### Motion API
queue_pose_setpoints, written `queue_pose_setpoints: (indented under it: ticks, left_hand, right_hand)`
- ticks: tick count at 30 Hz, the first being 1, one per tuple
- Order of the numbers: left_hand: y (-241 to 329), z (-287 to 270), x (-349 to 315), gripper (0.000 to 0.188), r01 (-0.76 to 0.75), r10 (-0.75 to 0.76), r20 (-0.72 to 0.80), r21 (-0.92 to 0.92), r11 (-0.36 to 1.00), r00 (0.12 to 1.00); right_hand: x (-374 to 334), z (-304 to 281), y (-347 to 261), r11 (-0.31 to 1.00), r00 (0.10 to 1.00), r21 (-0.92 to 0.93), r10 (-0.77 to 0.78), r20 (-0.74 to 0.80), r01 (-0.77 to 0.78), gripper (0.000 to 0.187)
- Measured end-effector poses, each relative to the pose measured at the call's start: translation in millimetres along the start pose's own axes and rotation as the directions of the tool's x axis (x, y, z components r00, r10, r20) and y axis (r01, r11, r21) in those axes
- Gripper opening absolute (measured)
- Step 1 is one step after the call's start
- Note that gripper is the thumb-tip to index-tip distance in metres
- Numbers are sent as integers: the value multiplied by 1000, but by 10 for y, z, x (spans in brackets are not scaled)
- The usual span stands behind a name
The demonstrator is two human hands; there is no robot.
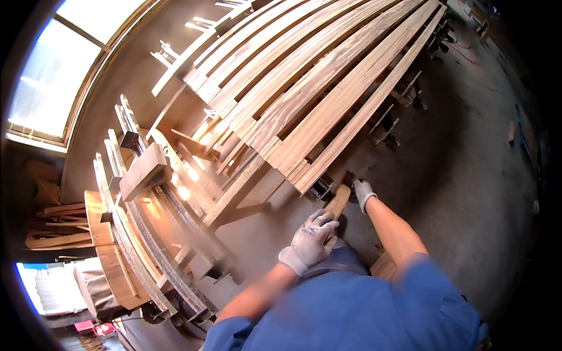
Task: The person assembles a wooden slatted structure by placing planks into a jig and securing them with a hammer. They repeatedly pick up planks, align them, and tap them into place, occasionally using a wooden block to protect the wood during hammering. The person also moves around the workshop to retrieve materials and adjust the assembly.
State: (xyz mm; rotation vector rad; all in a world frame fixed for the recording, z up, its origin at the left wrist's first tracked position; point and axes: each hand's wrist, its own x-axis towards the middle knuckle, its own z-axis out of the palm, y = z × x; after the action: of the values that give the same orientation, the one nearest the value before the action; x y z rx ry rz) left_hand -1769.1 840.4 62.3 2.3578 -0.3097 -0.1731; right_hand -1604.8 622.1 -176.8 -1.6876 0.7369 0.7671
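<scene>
My left hand (310, 241), in a whitish work glove, has its fingers closed at the near end of a short wooden block (338, 202). The block lies just off the near corner of the long boards (328, 117), beside a metal clamp (320, 188) at their end. On the block's other side, my right hand (365, 193), also gloved, is closed next to a small dark metal piece (349, 178). Whatever sits inside its fingers is hidden. Several light boards lie side by side with dark gaps between them.
Long bar clamps (155, 251) stand at the left with a wooden block (143, 171) across them. A wooden support beam (240, 190) runs under the boards. More clamps (386, 126) stick out along the right board edge. Grey floor (456, 234) stretches to the right.
</scene>
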Motion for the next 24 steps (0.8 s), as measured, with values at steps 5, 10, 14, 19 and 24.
queue_pose_setpoints:
  ticks: [5,10,14,19,24]
  left_hand:
    - [-31,-53,-70,59,-40,37,-33,-93,995,999]
    - [88,-359,-115,59,-107,77,-193,-152,983,978]
    - [236,-557,-21,52,-167,139,-271,-85,982,953]
    - [571,-594,386,45,-255,228,-207,-116,960,951]
    - [1039,-101,1005,45,-338,333,-114,-28,941,936]
  right_hand:
    - [-878,-1093,1140,959,989,-280,-74,-126,36,42]
    - [-1873,-1843,2817,777,947,-550,186,-261,-305,42]
    - [-2780,-1711,3262,736,724,-40,651,-228,-675,45]
    - [-2528,-1673,4361,381,920,-890,192,342,252,40]
    - [-1693,-2284,4047,439,930,-839,25,367,320,42]
